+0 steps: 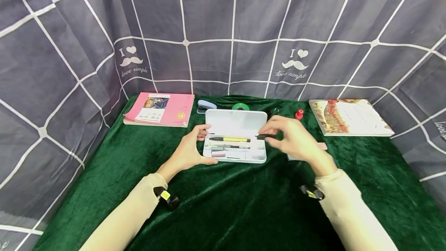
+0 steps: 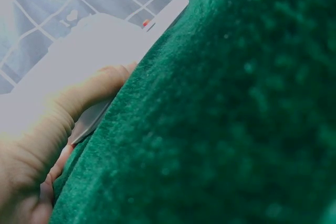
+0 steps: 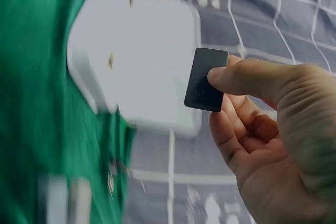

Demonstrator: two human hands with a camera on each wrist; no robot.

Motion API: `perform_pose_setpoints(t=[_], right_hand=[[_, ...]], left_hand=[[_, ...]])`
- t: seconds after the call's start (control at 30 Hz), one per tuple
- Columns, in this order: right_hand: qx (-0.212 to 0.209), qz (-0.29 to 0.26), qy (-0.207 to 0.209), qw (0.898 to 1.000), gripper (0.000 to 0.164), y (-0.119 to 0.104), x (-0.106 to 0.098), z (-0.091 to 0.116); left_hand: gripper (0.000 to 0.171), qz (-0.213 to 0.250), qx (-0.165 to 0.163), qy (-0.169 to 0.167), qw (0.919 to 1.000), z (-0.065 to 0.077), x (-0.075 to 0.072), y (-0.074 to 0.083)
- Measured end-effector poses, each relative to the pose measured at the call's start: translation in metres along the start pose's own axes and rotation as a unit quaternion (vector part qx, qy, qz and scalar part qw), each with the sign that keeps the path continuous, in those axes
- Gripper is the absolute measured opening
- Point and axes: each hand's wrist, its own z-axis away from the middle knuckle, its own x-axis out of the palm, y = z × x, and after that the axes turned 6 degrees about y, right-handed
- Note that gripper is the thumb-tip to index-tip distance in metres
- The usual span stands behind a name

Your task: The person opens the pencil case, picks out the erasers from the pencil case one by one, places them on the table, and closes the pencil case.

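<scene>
An open white pencil case (image 1: 258, 155) lies on the green cloth with its lid (image 1: 237, 122) raised at the back. Inside are a yellow-and-black pen (image 1: 231, 139), a slimmer pen (image 1: 235, 147) and a small pinkish block (image 1: 218, 153). My left hand (image 1: 188, 151) grips the case's left end, thumb along the front and fingers toward the hinge. Between thumb and fingers, my right hand (image 1: 294, 136) pinches a small flat black rectangular block (image 3: 202, 87), held over the case's right end. In the left wrist view, the left thumb (image 2: 100, 85) lies against the white case.
Behind the case are a blue stapler (image 1: 206, 105) and a green tape roll (image 1: 241, 106). A pink book (image 1: 174, 111) lies at the left, an illustrated book (image 1: 362, 117) at the right. A red-capped item (image 1: 299, 114) stands beyond the right hand. Pale items (image 1: 322, 146) are partly hidden under the right wrist.
</scene>
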Motion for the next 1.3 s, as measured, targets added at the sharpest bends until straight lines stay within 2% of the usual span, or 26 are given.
perform_pose_setpoints(t=[0.13, 0.33, 0.5, 0.67, 0.87, 1.0, 1.3], right_hand=[[0.001, 0.048, 0.033, 0.998, 0.041, 0.01, -0.038, 0.027], [0.047, 0.09, 0.061, 0.993, 0.051, 0.025, -0.077, 0.084], [0.086, 0.109, 0.074, 0.987, 0.054, 0.034, -0.083, 0.132], [0.116, 0.099, 0.058, 0.987, 0.053, 0.038, -0.078, 0.163], [0.123, 0.108, 0.051, 0.985, 0.053, 0.042, -0.068, 0.179], [0.121, 0.119, 0.049, 0.984, 0.054, 0.046, -0.065, 0.182], [0.094, 0.1, 0.015, 0.99, 0.049, 0.044, -0.069, 0.182]], left_hand=[[0.115, -0.001, -0.001, 0.0, 1.0, 0.001, 0.001, -0.001], [0.115, -0.002, -0.004, -0.001, 1.0, 0.003, 0.002, -0.002], [0.114, -0.005, -0.005, -0.001, 1.0, 0.004, 0.0, -0.003], [0.114, 0.002, -0.008, -0.004, 1.0, 0.003, 0.0, -0.004], [0.114, 0.002, -0.011, -0.004, 0.9999, 0.002, 0.0, -0.005], [0.114, 0.003, -0.012, -0.006, 0.9999, 0.002, 0.0, -0.005], [0.114, -0.002, -0.003, -0.001, 1.0, 0.0, 0.001, -0.002]])
